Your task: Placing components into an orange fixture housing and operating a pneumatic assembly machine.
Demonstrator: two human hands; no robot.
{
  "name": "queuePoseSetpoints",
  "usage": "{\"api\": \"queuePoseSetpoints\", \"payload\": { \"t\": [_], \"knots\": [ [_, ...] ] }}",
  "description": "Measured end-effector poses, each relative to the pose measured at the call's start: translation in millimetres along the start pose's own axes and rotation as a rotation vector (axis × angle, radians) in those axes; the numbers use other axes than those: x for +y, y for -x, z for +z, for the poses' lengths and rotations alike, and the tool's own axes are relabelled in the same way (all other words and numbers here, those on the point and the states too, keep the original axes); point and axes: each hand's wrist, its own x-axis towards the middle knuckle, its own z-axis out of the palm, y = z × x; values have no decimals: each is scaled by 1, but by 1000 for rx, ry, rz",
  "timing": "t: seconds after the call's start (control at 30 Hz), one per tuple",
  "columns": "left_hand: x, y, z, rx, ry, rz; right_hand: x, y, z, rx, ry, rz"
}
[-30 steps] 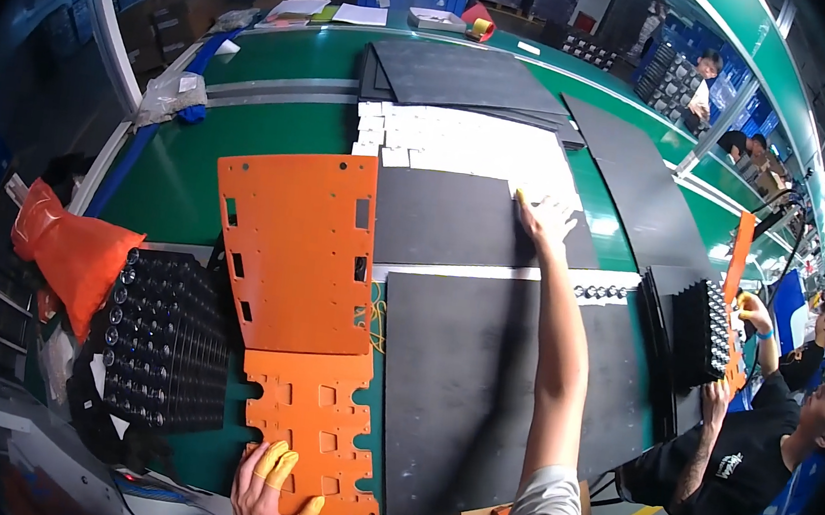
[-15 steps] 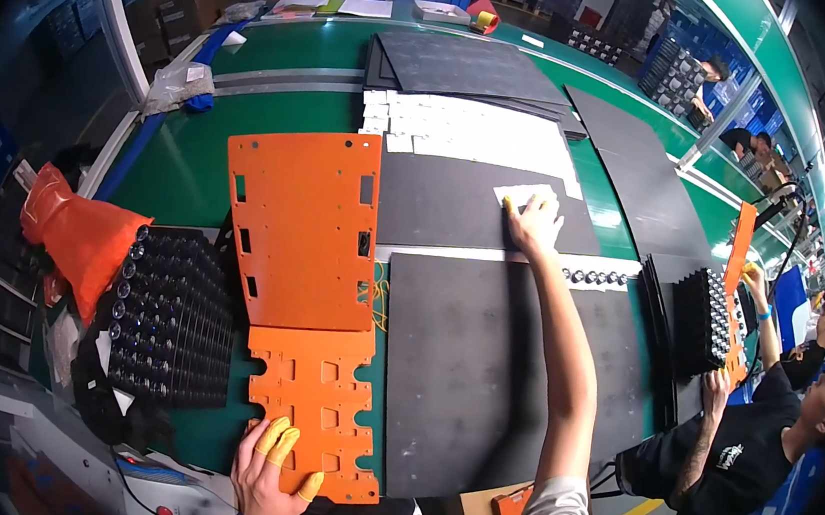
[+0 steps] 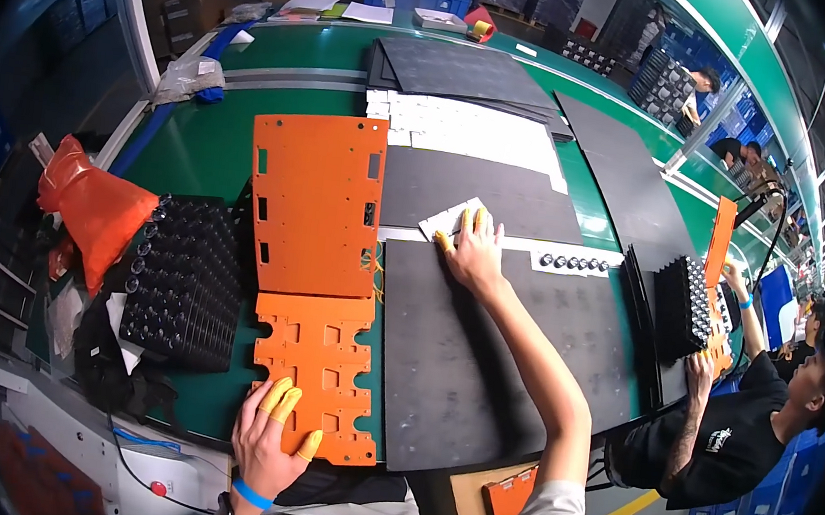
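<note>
The right grip, at the centre of the frame, grasps a white piece between thumb and fingers, above the top edge of a black board. The left grip, bottom centre-left, lies loosely spread, yellow-covered fingertips on a notched orange plate. Above that plate stands a larger orange panel. More white pieces lie upper centre on the green counter. Black trays and an orange bag sit at left; a co-worker works at right.
</note>
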Motion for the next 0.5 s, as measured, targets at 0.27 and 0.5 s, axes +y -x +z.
{"api": "queuePoseSetpoints", "payload": {
  "t": [0.27, 0.5],
  "knots": [
    [6, 2, -6, -17, 10, -20, -10, -20, -29, 277, -302, -147],
    [40, -25, -36, -112, 343, 116, -20, -45, -15, 111, -323, -314]
  ]
}}
